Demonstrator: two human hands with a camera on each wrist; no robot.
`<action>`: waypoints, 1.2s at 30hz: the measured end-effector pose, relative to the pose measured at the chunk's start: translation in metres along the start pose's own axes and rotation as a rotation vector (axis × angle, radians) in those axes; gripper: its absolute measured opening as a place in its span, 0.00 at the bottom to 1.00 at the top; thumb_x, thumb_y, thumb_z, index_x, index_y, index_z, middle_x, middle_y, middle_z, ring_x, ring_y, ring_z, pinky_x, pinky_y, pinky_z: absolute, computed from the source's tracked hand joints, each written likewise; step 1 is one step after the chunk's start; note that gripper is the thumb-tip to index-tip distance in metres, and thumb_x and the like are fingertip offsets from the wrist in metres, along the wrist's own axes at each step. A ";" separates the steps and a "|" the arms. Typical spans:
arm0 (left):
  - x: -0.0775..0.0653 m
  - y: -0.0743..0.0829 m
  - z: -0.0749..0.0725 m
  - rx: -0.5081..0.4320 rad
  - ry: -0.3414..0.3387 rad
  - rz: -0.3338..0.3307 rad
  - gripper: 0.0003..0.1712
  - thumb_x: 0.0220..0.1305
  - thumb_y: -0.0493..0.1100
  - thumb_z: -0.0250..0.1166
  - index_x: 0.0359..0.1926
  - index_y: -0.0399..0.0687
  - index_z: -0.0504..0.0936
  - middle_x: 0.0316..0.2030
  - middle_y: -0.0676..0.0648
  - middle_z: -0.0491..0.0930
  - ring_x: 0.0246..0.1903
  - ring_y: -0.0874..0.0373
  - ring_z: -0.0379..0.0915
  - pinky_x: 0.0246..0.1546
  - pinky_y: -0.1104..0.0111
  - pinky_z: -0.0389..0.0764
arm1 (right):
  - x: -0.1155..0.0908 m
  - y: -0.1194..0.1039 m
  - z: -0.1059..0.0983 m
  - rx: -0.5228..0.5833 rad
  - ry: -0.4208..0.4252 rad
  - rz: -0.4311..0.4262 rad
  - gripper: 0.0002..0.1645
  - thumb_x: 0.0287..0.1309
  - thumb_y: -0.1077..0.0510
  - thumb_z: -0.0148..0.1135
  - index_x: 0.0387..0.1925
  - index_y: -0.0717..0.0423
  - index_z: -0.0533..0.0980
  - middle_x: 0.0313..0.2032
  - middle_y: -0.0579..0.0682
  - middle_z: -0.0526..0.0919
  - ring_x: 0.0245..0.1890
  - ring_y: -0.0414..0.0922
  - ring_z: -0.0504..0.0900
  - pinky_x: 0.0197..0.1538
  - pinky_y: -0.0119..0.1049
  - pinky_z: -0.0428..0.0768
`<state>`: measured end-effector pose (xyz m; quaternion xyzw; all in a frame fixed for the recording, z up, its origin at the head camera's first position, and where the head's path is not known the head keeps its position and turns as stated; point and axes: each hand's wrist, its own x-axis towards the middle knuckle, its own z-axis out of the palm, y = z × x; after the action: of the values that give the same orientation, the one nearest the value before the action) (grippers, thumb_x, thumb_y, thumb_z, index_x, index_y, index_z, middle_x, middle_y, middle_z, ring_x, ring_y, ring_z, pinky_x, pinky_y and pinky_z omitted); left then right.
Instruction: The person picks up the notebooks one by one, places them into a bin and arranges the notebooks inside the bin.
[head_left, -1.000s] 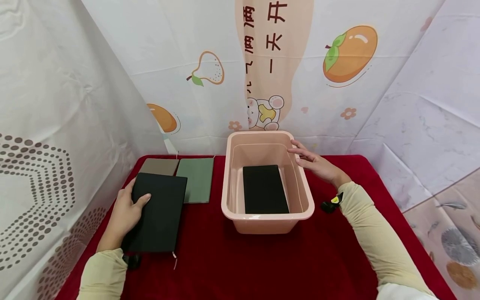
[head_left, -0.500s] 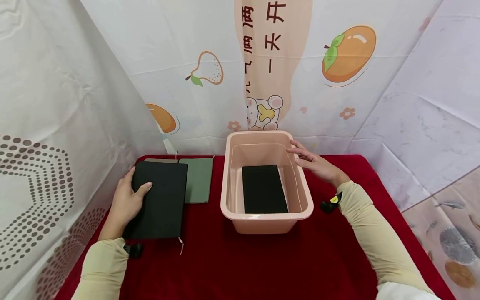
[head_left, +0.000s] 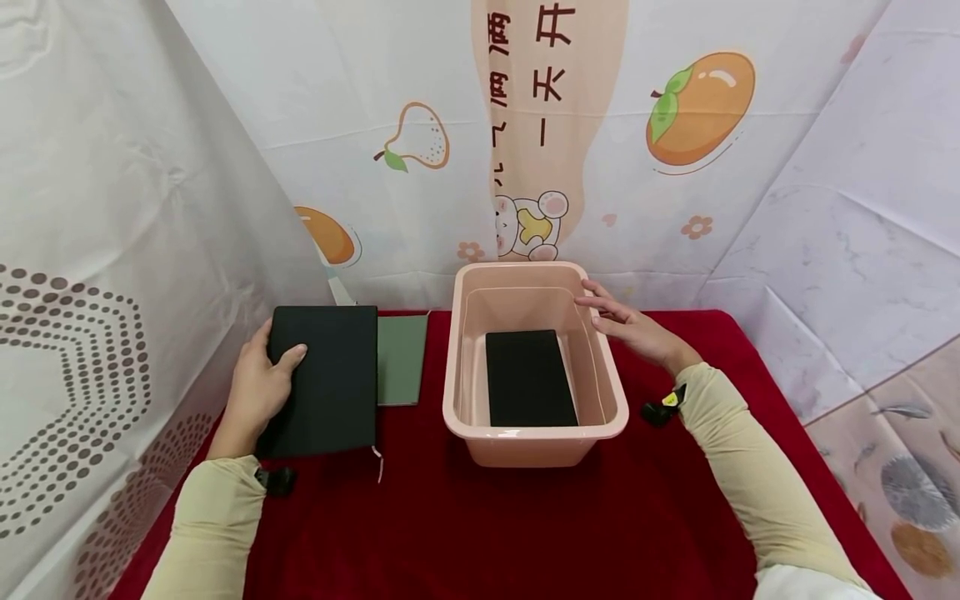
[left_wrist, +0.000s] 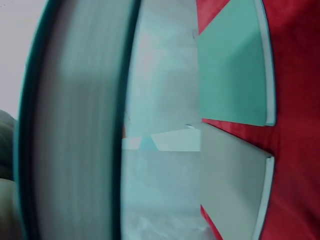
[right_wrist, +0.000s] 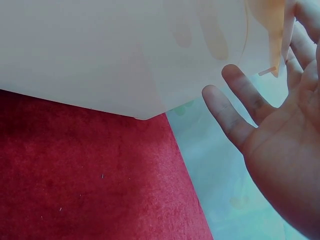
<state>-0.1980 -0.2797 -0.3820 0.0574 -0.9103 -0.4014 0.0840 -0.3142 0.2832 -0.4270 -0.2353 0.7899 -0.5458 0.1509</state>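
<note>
My left hand (head_left: pixel 258 383) grips a black notebook (head_left: pixel 326 387) by its left side, thumb on the cover. A thin ribbon dangles from its lower corner. Held above the table, it hides part of a green notebook (head_left: pixel 401 362) in the head view. The left wrist view shows its page edge (left_wrist: pixel 75 125) up close, with the green notebook (left_wrist: pixel 235 70) and a grey notebook (left_wrist: pixel 232 180) lying beyond. With fairly straight fingers, my right hand (head_left: pixel 637 333) touches the right rim of a pink tub (head_left: pixel 536 450). Another black notebook (head_left: pixel 528 379) lies inside the tub.
A red cloth (head_left: pixel 480 533) covers the table. Printed white sheets (head_left: pixel 360 200) hang behind it and at both sides. The right wrist view shows the tub's outer wall (right_wrist: pixel 90 60) above the red cloth.
My left hand has moved forward with the black notebook, which now covers the grey notebook in the head view. My right hand and the tub have stayed put.
</note>
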 end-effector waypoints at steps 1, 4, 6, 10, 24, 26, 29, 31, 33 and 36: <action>0.001 0.001 0.000 -0.002 0.004 -0.004 0.45 0.79 0.53 0.52 0.82 0.43 0.39 0.74 0.21 0.49 0.69 0.23 0.54 0.65 0.32 0.60 | 0.000 0.000 0.000 0.001 0.000 0.000 0.33 0.77 0.53 0.49 0.77 0.55 0.59 0.82 0.35 0.39 0.83 0.51 0.36 0.77 0.69 0.50; 0.004 0.007 -0.001 -0.010 0.026 0.004 0.44 0.79 0.52 0.52 0.82 0.43 0.40 0.74 0.21 0.51 0.68 0.23 0.55 0.65 0.32 0.60 | 0.000 0.001 0.000 0.001 0.000 0.000 0.32 0.77 0.53 0.49 0.77 0.55 0.59 0.82 0.35 0.39 0.83 0.51 0.36 0.77 0.69 0.50; 0.006 0.012 -0.002 -0.010 0.043 0.015 0.44 0.79 0.52 0.53 0.82 0.43 0.41 0.73 0.21 0.53 0.67 0.24 0.56 0.65 0.33 0.61 | 0.000 0.001 0.000 -0.003 0.002 0.000 0.32 0.77 0.53 0.49 0.77 0.54 0.60 0.82 0.36 0.39 0.83 0.51 0.36 0.77 0.69 0.50; 0.011 0.021 -0.003 -0.001 0.073 0.039 0.43 0.79 0.50 0.54 0.82 0.42 0.43 0.73 0.22 0.55 0.68 0.25 0.56 0.65 0.33 0.61 | 0.000 0.001 -0.001 -0.012 0.002 0.003 0.32 0.77 0.53 0.49 0.77 0.54 0.60 0.83 0.36 0.39 0.83 0.51 0.36 0.77 0.69 0.50; 0.026 0.051 -0.006 -0.039 0.061 0.030 0.41 0.79 0.51 0.53 0.82 0.45 0.44 0.73 0.25 0.57 0.68 0.28 0.58 0.68 0.35 0.63 | -0.002 -0.002 -0.001 -0.027 0.005 0.023 0.33 0.77 0.50 0.51 0.77 0.51 0.61 0.82 0.34 0.39 0.83 0.51 0.37 0.78 0.68 0.49; 0.028 0.054 -0.006 -0.059 0.063 0.033 0.41 0.79 0.51 0.53 0.82 0.47 0.46 0.72 0.26 0.58 0.67 0.29 0.60 0.67 0.36 0.65 | -0.002 -0.001 -0.001 -0.025 0.004 0.022 0.33 0.77 0.50 0.51 0.77 0.51 0.60 0.82 0.33 0.39 0.83 0.51 0.37 0.78 0.68 0.49; 0.031 0.059 -0.005 -0.082 0.060 0.031 0.41 0.79 0.52 0.53 0.82 0.48 0.45 0.73 0.27 0.57 0.66 0.30 0.62 0.66 0.38 0.66 | -0.002 -0.001 -0.001 -0.021 -0.001 0.019 0.33 0.77 0.51 0.50 0.77 0.52 0.60 0.82 0.34 0.38 0.83 0.51 0.37 0.78 0.68 0.50; 0.033 0.064 -0.005 -0.101 0.054 0.022 0.42 0.79 0.52 0.52 0.83 0.48 0.43 0.75 0.29 0.56 0.67 0.30 0.64 0.66 0.38 0.68 | -0.001 0.000 -0.001 -0.016 -0.003 0.014 0.33 0.77 0.52 0.50 0.77 0.53 0.59 0.82 0.35 0.38 0.83 0.52 0.36 0.77 0.69 0.50; 0.035 0.070 -0.004 -0.123 0.046 0.013 0.43 0.79 0.53 0.52 0.83 0.49 0.42 0.75 0.30 0.56 0.66 0.31 0.66 0.66 0.40 0.70 | -0.001 0.001 -0.001 -0.010 0.000 0.014 0.33 0.77 0.52 0.50 0.77 0.53 0.59 0.82 0.35 0.38 0.83 0.51 0.36 0.77 0.68 0.50; 0.036 0.078 -0.002 -0.159 0.032 -0.001 0.43 0.79 0.52 0.52 0.83 0.49 0.40 0.77 0.32 0.55 0.65 0.32 0.68 0.65 0.41 0.71 | 0.000 0.002 0.000 0.002 0.002 0.006 0.32 0.77 0.53 0.50 0.77 0.55 0.59 0.82 0.35 0.39 0.83 0.51 0.36 0.77 0.68 0.51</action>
<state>-0.2361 -0.2348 -0.3191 0.0572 -0.8740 -0.4715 0.1027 -0.3151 0.2838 -0.4283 -0.2322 0.7902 -0.5464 0.1518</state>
